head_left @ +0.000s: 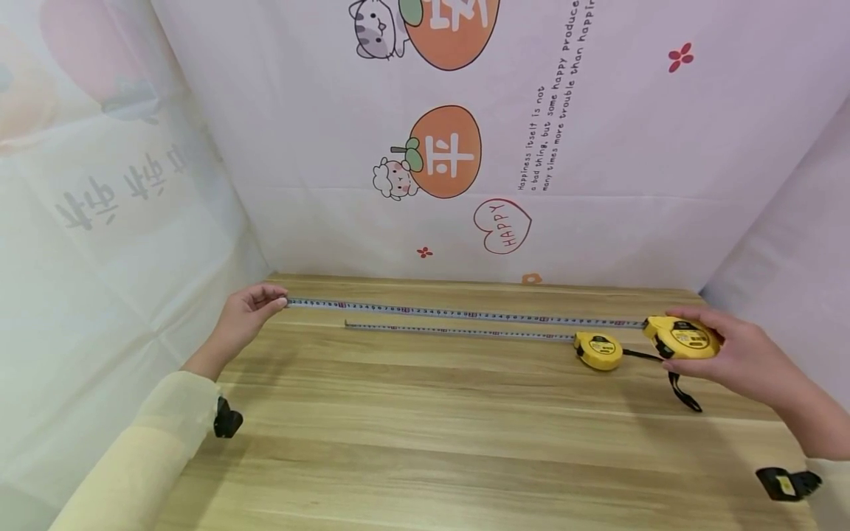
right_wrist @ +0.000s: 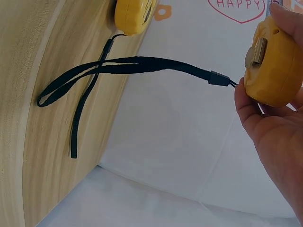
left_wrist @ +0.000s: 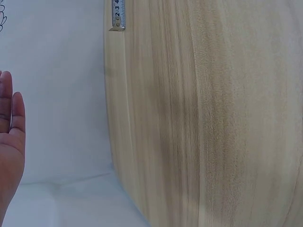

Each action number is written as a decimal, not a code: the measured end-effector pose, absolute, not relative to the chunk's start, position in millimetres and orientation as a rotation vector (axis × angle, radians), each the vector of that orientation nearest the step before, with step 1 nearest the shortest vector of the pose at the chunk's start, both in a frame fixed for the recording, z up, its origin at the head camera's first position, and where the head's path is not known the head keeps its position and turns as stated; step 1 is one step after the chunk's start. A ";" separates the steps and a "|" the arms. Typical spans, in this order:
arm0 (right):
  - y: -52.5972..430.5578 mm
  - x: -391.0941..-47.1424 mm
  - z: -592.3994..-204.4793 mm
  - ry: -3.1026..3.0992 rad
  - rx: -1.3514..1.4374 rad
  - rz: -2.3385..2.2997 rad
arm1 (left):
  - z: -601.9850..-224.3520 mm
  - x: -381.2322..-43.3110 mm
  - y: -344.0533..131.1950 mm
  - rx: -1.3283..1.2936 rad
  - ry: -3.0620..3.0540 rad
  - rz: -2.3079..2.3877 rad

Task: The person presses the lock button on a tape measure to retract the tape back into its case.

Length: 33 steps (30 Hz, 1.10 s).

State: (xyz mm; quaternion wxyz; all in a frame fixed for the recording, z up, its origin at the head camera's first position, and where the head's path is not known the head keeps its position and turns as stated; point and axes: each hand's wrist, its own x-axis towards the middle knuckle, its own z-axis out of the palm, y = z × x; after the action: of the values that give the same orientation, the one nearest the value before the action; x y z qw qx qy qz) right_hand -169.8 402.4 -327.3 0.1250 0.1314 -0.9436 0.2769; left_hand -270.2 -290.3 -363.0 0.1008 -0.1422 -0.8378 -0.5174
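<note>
Yellow plastic cases the smaller tape measure (head_left: 599, 351), which in the head view lies on the wood-grain counter (head_left: 425, 457) with its narrow blade (head_left: 458, 331) drawn out to its left. To its right, the right hand (head_left: 740, 361) has its grip wrapped round the larger tape measure (head_left: 692, 339). That one's wide blade (head_left: 508, 318) passes just behind the smaller tape measure and on to its far left, where the left hand (head_left: 247, 316) pinches the end in a narrow grip.

The left wrist view shows only part of the left hand; a blade's hooked end (left_wrist: 118, 21) appears against the counter.

In the right wrist view, the larger tape measure's looped strap (right_wrist: 130, 67) crosses in front of the smaller tape measure's own black strap (right_wrist: 78, 118), which rests on the counter.
</note>
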 end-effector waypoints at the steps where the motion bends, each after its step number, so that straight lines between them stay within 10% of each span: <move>1: 402.9 -170.2 -328.0 -2.746 0.393 0.806 | -363.0 -269.9 -289.9 -0.422 -2.473 -1.534; 33: 397.4 -169.6 -329.6 -2.756 0.351 0.896 | -359.3 -266.9 -278.9 -0.434 -2.479 -1.560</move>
State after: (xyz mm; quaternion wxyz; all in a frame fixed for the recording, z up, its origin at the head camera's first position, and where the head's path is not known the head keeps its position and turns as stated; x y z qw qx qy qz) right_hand -169.6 397.4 -329.6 0.1110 0.1197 -0.9382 0.3052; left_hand -266.9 -278.9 -359.3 0.0901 -0.1458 -0.8338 -0.5248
